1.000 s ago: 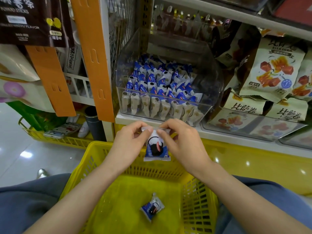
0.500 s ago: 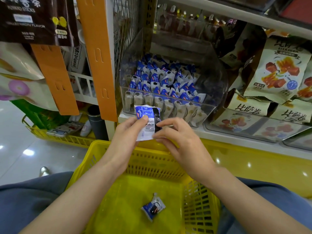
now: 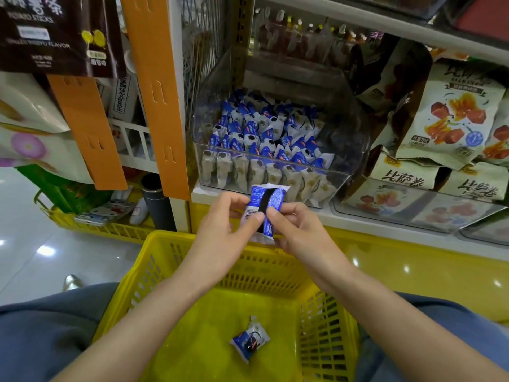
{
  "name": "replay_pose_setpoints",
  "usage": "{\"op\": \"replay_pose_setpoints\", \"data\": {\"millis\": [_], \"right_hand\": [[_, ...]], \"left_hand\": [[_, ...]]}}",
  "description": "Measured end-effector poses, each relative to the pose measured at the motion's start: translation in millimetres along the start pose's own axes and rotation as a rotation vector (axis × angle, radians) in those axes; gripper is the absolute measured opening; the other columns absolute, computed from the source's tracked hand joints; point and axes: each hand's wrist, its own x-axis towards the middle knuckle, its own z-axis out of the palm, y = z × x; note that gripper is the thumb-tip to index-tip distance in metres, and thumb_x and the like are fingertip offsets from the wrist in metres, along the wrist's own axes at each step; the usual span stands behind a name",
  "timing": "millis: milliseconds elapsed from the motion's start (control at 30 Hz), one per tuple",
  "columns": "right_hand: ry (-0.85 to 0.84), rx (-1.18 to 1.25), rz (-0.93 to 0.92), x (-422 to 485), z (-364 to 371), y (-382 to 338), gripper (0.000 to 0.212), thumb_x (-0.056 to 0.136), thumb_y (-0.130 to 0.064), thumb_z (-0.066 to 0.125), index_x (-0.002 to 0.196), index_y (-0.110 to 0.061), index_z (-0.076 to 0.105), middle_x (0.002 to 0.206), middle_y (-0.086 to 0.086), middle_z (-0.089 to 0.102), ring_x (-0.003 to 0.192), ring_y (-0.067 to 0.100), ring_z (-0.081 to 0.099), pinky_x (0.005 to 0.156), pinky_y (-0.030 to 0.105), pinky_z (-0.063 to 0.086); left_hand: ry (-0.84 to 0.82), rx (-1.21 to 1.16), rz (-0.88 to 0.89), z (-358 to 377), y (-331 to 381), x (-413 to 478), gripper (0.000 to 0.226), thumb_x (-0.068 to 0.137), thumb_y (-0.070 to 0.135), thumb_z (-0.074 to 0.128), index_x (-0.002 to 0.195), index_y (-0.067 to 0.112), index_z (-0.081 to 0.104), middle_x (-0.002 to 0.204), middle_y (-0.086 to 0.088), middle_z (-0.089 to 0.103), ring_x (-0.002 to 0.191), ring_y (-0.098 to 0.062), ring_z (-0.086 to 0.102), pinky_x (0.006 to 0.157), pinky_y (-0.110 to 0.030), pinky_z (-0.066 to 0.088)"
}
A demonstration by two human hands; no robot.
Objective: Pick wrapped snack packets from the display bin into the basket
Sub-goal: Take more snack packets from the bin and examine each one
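Above the basket [image 3: 170, 260], left hand [image 3: 220, 238] and right hand [image 3: 300, 232] pinch one packet [image 3: 264, 208] before the bin [image 3: 275, 172]; another packet [image 3: 249, 340] lies inside the basket

Even, bright shop light; wide-angle bowing at the edges.
Lamp glare spots on the glossy pale tile floor [image 3: 45, 250] and the glossy yellow shelf front [image 3: 406, 268]. Clear plastic display bin [image 3: 355, 133] walls hazy with reflections. Blue-and-white wrapped snack packet [image 3: 275, 199] at centre sharp. Print on the dark brown hanging bag [image 3: 55, 37] soft.
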Motion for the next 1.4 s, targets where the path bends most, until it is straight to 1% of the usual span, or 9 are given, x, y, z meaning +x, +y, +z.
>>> {"op": "replay_pose_setpoints", "data": {"millis": [167, 300, 500, 600, 667, 800, 933, 1200, 1400], "right_hand": [[0.028, -0.057, 0.004, 2, 1, 1, 0.027, 0.089, -0.030, 0.057, 0.111, -0.017, 0.050, 0.114, 0.006, 0.062, 0.099, 0.012, 0.062, 0.062, 0.012, 0.049], [-0.034, 0.003, 0.033, 3, 0, 0, 0.034, 0.089, -0.028, 0.057, 0.118, -0.013, 0.050, 0.106, 0.002, 0.064, 0.076, -0.004, 0.064, 0.057, 0.010, 0.048], [-0.067, -0.039, 0.005, 3, -3, -1, 0.035, 0.086, -0.032, 0.060, 0.118, -0.019, 0.050, 0.118, -0.002, 0.062, 0.100, 0.006, 0.061, 0.068, 0.014, 0.049], [-0.063, -0.007, -0.026, 2, -3, -2, 0.036, 0.086, -0.023, 0.062, 0.118, -0.013, 0.050, 0.117, 0.001, 0.062, 0.086, 0.000, 0.064, 0.068, 0.012, 0.051], [-0.052, -0.013, -0.054, 2, -2, -1, 0.035, 0.086, -0.017, 0.063, 0.117, -0.011, 0.049, 0.116, 0.003, 0.061, 0.080, -0.001, 0.064, 0.066, 0.011, 0.051], [-0.042, -0.131, -0.124, 2, 4, 4, 0.036, 0.085, -0.014, 0.063, 0.118, -0.012, 0.048, 0.117, 0.003, 0.060, 0.099, 0.015, 0.064, 0.078, 0.018, 0.053], [-0.055, -0.265, -0.205, 0, 8, 5, 0.036, 0.084, -0.014, 0.065, 0.114, -0.021, 0.047, 0.106, -0.014, 0.057, 0.104, 0.013, 0.061, 0.092, 0.030, 0.051], [-0.049, -0.333, -0.256, 2, 7, 9, 0.044, 0.081, -0.017, 0.070, 0.117, -0.024, 0.045, 0.106, -0.014, 0.057, 0.096, 0.011, 0.060, 0.083, 0.029, 0.053], [0.062, -0.519, -0.368, 8, 6, 14, 0.068, 0.072, -0.027, 0.077, 0.128, -0.024, 0.038, 0.103, -0.023, 0.046, 0.090, -0.015, 0.048, 0.077, -0.001, 0.038]], "left_hand": [[-0.079, -0.049, -0.027, 3, -1, -1, 0.028, 0.080, 0.020, 0.070, 0.095, 0.034, 0.051, 0.102, 0.013, 0.061, 0.091, -0.013, 0.062, 0.079, -0.028, 0.051], [-0.095, -0.119, -0.069, 3, -1, -2, 0.017, 0.087, 0.016, 0.061, 0.096, 0.029, 0.054, 0.102, 0.005, 0.064, 0.085, -0.019, 0.064, 0.082, -0.036, 0.053], [-0.099, -0.130, -0.082, 1, 0, -3, 0.017, 0.086, 0.024, 0.061, 0.101, 0.029, 0.055, 0.107, 0.007, 0.064, 0.095, -0.015, 0.064, 0.089, -0.044, 0.050], [-0.104, -0.102, -0.068, 0, -2, -3, 0.019, 0.089, 0.016, 0.057, 0.100, 0.031, 0.054, 0.109, 0.006, 0.064, 0.095, -0.016, 0.064, 0.087, -0.045, 0.052], [-0.099, -0.044, -0.048, 0, -4, -3, 0.025, 0.092, 0.008, 0.050, 0.100, 0.032, 0.051, 0.109, 0.006, 0.062, 0.093, -0.014, 0.064, 0.085, -0.043, 0.053], [-0.050, 0.213, 0.030, 0, -10, -4, 0.026, 0.094, 0.015, 0.047, 0.116, 0.029, 0.043, 0.110, 0.005, 0.062, 0.082, -0.005, 0.063, 0.074, -0.026, 0.054], [0.000, 0.379, 0.149, -3, -12, -6, 0.026, 0.097, 0.023, 0.043, 0.122, 0.025, 0.047, 0.102, 0.005, 0.062, 0.084, -0.009, 0.060, 0.070, -0.024, 0.050], [0.027, 0.324, 0.150, -5, -7, 1, 0.017, 0.098, 0.018, 0.040, 0.094, 0.025, 0.055, 0.072, 0.015, 0.057, 0.068, 0.005, 0.056, 0.053, -0.006, 0.039], [-0.012, -0.018, -0.070, -4, -3, 7, 0.027, 0.099, 0.026, 0.037, 0.096, 0.014, 0.061, 0.088, -0.009, 0.067, 0.083, -0.022, 0.066, 0.072, -0.042, 0.057]]}}
